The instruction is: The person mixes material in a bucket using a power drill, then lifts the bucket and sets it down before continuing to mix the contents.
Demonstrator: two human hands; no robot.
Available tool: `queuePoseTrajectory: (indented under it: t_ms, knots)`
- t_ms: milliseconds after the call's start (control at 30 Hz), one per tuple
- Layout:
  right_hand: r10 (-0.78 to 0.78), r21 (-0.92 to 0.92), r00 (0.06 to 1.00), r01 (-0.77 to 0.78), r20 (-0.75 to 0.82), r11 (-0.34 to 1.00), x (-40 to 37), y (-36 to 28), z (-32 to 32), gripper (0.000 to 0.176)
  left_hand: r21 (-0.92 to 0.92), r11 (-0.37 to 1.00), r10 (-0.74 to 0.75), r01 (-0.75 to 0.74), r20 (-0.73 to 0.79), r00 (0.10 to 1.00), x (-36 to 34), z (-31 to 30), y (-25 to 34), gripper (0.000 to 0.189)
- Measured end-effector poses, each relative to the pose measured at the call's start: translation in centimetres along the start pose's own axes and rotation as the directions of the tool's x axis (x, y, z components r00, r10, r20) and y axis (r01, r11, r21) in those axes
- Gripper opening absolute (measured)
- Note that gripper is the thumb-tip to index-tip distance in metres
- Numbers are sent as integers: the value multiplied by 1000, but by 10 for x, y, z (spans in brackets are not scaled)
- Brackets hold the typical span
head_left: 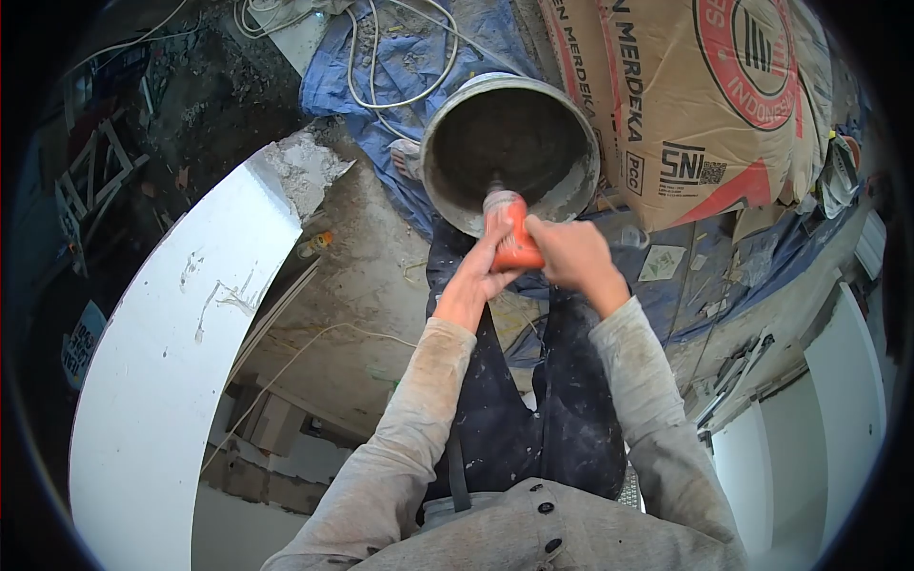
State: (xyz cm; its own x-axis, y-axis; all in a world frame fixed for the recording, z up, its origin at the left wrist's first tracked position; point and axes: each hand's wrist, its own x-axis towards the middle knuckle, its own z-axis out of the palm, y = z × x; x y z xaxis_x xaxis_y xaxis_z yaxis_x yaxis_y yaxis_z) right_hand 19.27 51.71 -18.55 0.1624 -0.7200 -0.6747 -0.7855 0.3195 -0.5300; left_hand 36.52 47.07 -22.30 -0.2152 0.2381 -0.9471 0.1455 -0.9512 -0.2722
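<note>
An orange power drill (515,234) points down into a round bucket (574,190). My left hand (473,274) is closed around the drill's body on its left side. On the other side, my right hand (577,255) grips the rear part of the drill, its fingers curled. The drill's front end and shaft reach into dark grey material (514,133) inside the bucket; the tip of the shaft is hidden there. Both my hands are just outside the bucket's near rim, above my legs.
Cement sacks (666,105) stand right of the bucket. A blue tarp (328,81) with a looped cable (354,57) lies behind it. A long white curved panel (181,276) fills the left. A thin cord (286,366) crosses the dusty floor.
</note>
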Motion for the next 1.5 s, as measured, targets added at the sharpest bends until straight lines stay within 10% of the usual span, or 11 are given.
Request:
queuePoseTrajectory:
  t_ms: [533, 1500]
  knots:
    - [-61, -98, 996, 54, -70, 994, 15, -2, -20, 27, -66, 997, 53, -48, 74, 996, 7, 4, 16, 62]
    - [275, 81, 940, -264, -201, 961, -27, 8, -12, 29, 249, 962, 112, -112, 11, 994, 0, 44, 4, 50]
